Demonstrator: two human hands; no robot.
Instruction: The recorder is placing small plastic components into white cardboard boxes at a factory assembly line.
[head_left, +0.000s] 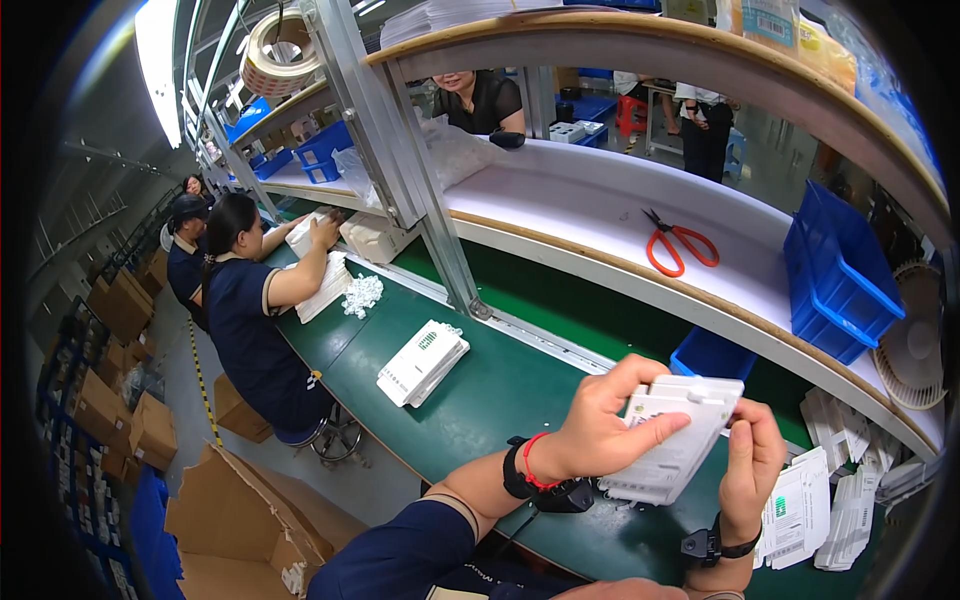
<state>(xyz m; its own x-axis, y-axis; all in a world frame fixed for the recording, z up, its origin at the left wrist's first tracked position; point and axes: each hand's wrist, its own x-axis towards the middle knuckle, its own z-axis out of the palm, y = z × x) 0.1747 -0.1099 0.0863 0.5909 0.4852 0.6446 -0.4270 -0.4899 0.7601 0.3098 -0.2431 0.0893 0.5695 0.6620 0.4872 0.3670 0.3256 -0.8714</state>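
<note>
A: State the position of the cards.

B: The white cards were raised, tilted, above the near part of the bench. The left hand gripped them, thumb across the printed face. The right hand had its fingers bent at their right edge; whether it pinched or only touched that edge could not be told from where I stood.

A: State the progress.

B: Partway, in my judgement. The batch in hand was in process. One stack, squared and set down on the bench to the left, seemed done.

A: And the remainder?

B: Loose cards lay in uneven piles to the right, beyond the right hand. I took those for work left, though their condition could not be confirmed.

A: Note the surroundings.

B: Farther left, a heap of white bits lay near a co-worker, whose hands were on other white pieces. Above the bench, red-handled scissors lay on the shelf, a blue bin to their right.
</note>
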